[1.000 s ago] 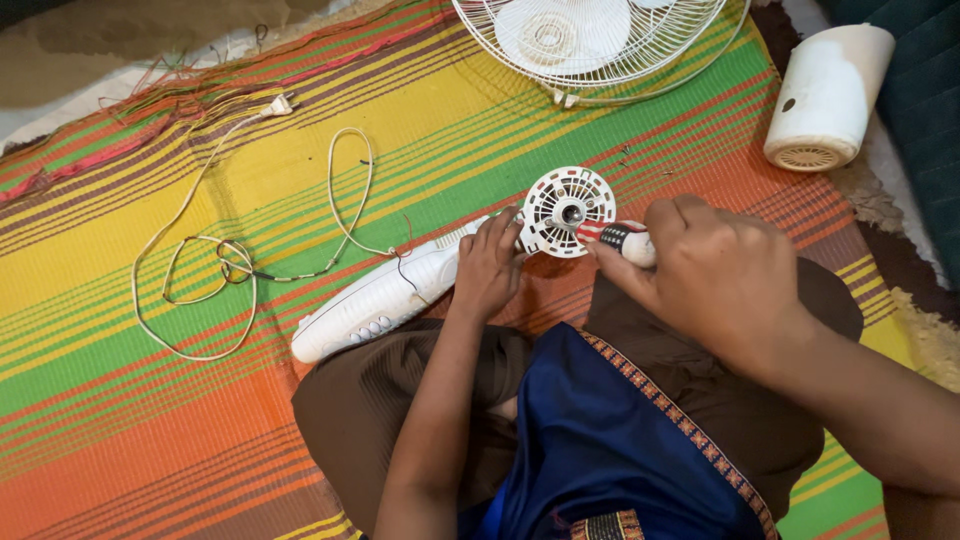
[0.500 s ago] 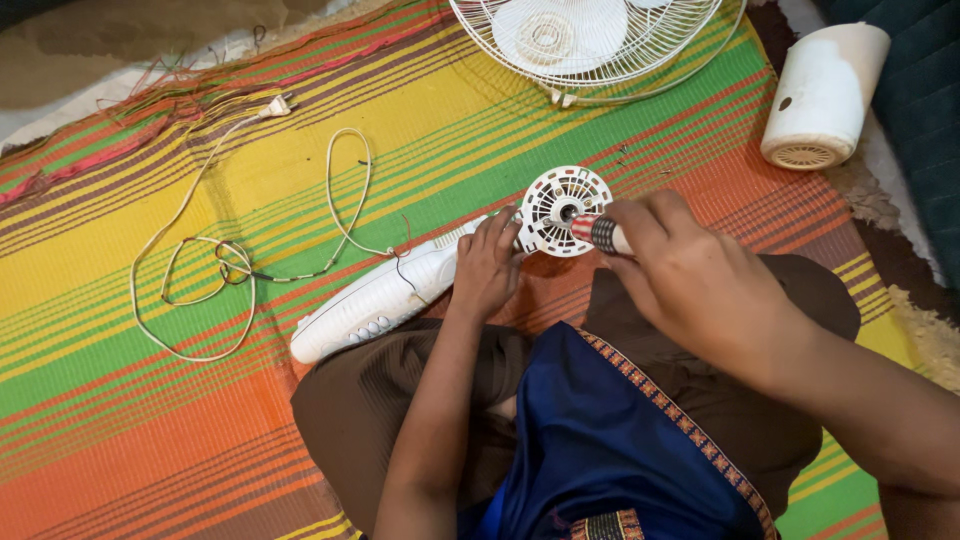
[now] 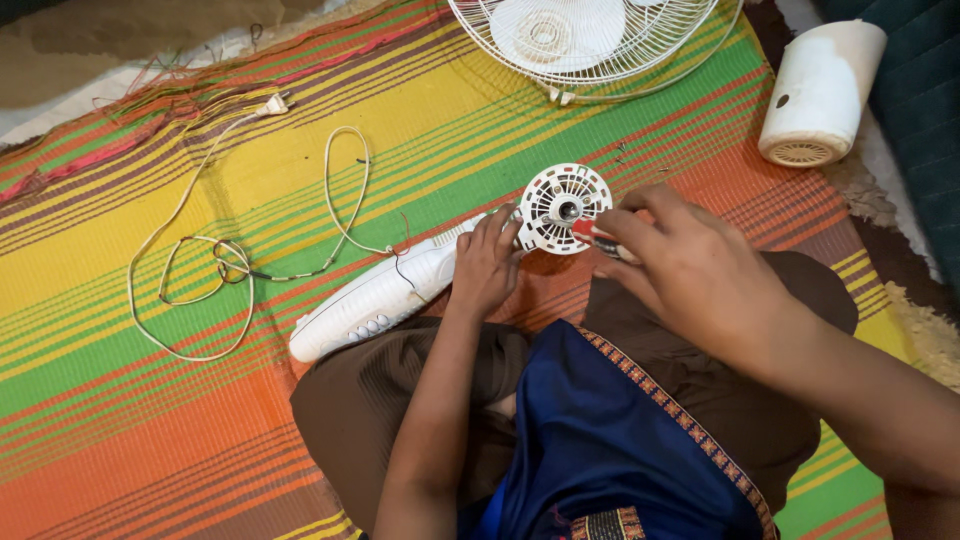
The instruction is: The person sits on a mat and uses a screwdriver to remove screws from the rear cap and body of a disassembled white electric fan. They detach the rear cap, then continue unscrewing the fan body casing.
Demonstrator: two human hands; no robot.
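A white fan body [image 3: 375, 297] lies slanted on the striped mat, its round vented motor housing [image 3: 563, 207] facing up at the upper end. My left hand [image 3: 486, 264] grips the body just below that housing. My right hand [image 3: 690, 268] is closed around a red-handled screwdriver [image 3: 592, 236], whose tip points at the right side of the housing near the central shaft. A white power cord [image 3: 240, 262] trails in loops from the fan body to a plug at the upper left.
A white wire fan guard [image 3: 590, 45] with blades lies at the top centre. A white cylindrical cover [image 3: 818, 95] rests at the upper right beside a dark cushion [image 3: 915, 120]. The striped mat [image 3: 120, 420] stretches left; my crossed legs fill the lower middle.
My right hand has shifted slightly left, bringing the screwdriver tip closer to the housing's centre. The left hand and fan body have stayed put.
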